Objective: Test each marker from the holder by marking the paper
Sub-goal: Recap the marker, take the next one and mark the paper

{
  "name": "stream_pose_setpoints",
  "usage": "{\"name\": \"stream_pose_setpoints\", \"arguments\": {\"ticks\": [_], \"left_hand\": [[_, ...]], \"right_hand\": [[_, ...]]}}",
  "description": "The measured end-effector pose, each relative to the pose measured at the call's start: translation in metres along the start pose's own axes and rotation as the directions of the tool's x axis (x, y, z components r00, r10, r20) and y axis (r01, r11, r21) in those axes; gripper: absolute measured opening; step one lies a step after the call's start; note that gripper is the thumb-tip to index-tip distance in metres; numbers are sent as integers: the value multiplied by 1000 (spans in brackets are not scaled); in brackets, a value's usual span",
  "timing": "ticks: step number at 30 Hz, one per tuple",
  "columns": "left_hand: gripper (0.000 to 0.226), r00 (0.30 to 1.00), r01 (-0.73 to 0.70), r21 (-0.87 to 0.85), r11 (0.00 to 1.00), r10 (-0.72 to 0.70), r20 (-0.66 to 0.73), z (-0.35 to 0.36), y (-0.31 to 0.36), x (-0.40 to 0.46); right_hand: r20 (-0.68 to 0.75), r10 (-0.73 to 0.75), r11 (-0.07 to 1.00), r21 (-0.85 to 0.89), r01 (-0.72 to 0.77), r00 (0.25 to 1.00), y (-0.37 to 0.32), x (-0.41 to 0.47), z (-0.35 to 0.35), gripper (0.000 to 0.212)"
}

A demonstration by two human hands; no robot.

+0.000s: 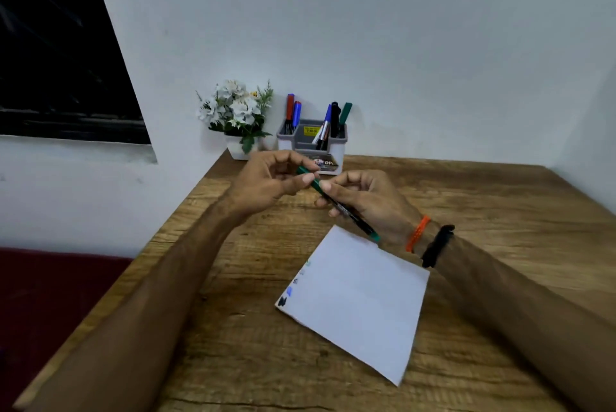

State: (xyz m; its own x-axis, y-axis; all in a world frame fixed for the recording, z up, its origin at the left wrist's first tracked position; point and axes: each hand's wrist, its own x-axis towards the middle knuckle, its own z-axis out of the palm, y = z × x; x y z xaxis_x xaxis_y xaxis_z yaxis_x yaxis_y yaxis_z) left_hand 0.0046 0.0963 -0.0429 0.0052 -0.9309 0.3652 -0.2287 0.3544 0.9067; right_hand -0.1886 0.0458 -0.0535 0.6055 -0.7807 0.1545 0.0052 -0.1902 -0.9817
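Note:
A green marker (pixel 346 211) with a dark barrel is held above the table between both hands. My left hand (pixel 266 181) pinches its green cap end. My right hand (pixel 366 201) grips the barrel, and the green tail sticks out near my wrist. Below lies a white sheet of paper (pixel 360 305) with small black, blue and green marks along its left edge. At the back stands a grey and white holder (pixel 311 141) with several markers in it: red, blue, black and green.
A small white pot of white flowers (pixel 238 118) stands left of the holder against the wall. The wooden table (pixel 500 211) ends at the left, where a dark red seat shows. A dark window fills the upper left.

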Motion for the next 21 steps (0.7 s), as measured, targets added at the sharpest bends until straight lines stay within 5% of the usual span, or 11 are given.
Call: {"name": "stream_pose_setpoints", "arguments": {"ticks": [7,21], "left_hand": [[10,992,76,98,992,-66,-103,-14,-5,5],[32,965,44,397,917,-141,219,9,-5,4]], "right_hand": [[-2,-15,976,-218,14,1000,-5,0,-28,24],[-182,-46,993,94,64,982,10,9,-8,12]]}}
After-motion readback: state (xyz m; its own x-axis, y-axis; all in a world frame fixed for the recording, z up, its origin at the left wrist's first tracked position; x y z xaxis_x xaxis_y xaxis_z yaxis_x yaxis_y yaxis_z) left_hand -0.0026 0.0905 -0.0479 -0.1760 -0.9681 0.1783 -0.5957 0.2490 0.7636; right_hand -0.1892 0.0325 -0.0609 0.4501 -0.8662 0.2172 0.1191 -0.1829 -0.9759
